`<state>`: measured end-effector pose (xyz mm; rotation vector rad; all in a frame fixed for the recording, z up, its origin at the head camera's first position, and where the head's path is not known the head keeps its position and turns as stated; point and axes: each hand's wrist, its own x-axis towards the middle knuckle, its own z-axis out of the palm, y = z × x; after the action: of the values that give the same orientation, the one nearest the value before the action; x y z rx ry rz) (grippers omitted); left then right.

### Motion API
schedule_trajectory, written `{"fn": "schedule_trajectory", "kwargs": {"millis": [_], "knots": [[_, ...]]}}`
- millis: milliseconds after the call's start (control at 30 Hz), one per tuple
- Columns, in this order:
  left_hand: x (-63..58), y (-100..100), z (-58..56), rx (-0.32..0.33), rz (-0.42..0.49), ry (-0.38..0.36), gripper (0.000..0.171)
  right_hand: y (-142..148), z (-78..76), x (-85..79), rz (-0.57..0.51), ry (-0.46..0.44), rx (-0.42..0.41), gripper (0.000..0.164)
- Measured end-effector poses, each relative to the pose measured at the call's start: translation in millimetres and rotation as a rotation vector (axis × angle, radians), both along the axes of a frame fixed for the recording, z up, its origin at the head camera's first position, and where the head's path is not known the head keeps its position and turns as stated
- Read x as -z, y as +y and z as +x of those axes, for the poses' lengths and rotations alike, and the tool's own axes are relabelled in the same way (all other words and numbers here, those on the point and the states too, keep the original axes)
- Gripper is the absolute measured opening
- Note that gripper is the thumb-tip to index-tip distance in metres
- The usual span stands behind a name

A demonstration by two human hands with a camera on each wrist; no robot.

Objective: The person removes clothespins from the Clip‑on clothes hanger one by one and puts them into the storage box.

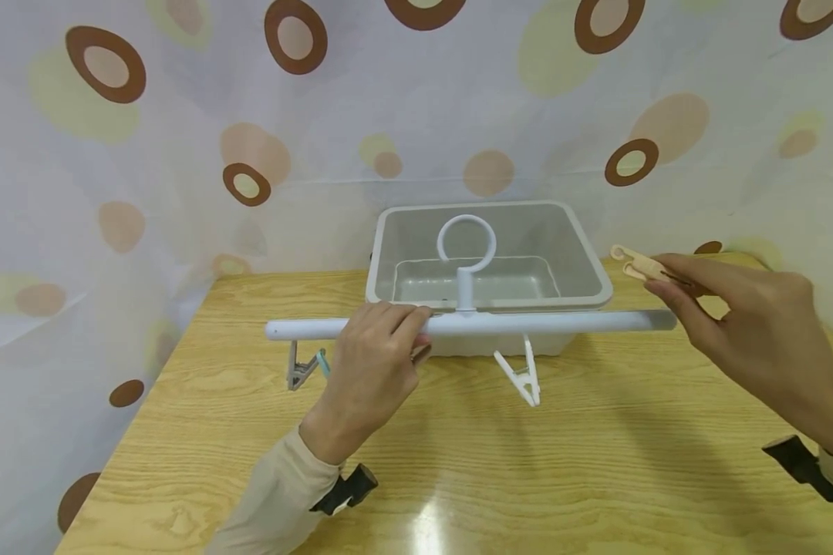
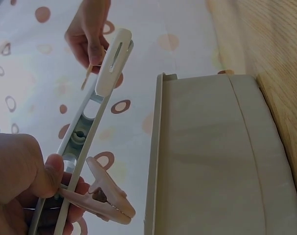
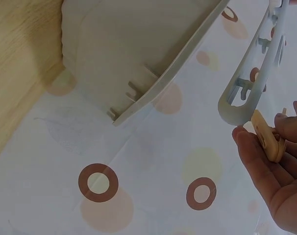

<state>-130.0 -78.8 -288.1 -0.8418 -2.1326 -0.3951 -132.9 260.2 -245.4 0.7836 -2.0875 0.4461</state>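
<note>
My left hand (image 1: 380,356) grips a white hanger (image 1: 548,322) left of its centre, holding it level above the table. The hanger is a hollow bar with a ring hook (image 1: 491,245) on top. From its underside hang a white clip (image 1: 525,379) and a grey-and-blue clip (image 1: 295,368), the latter partly behind my left hand. A pale clip (image 2: 109,200) shows beside the left fingers in the left wrist view. My right hand (image 1: 763,331) pinches a peach-orange clip (image 3: 267,137) between thumb and fingers, close to the hanger's right end.
Behind the hanger stands a grey plastic basin (image 1: 389,231) on the wood-grain table (image 1: 201,432). A white curtain (image 1: 180,154) with brown and yellow rings covers the wall behind the table and both sides. Black wrist cameras are strapped to both forearms.
</note>
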Motion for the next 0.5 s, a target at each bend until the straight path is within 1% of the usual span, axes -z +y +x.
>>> {"fn": "schedule_trajectory", "kwargs": {"millis": [167, 300, 433, 500], "knots": [[-1.1, 1, 0.4, -0.002, -0.006, -0.016, 0.025, -1, -5.2, -1.6, 0.035, -0.012, 0.006, 0.062], [-0.8, 1, 0.6, -0.006, -0.011, -0.028, 0.025, -1, -11.3, -2.2, 0.041, -0.033, -0.002, 0.059], [-0.7, 1, 0.6, -0.004, -0.012, -0.037, 0.025, -1, -15.6, -2.6, 0.053, -0.047, 0.005, 0.051], [-0.9, 1, 0.8, -0.003, -0.012, -0.039, 0.025, 0, -16.6, -2.8, 0.062, -0.058, 0.008, 0.045]]}}
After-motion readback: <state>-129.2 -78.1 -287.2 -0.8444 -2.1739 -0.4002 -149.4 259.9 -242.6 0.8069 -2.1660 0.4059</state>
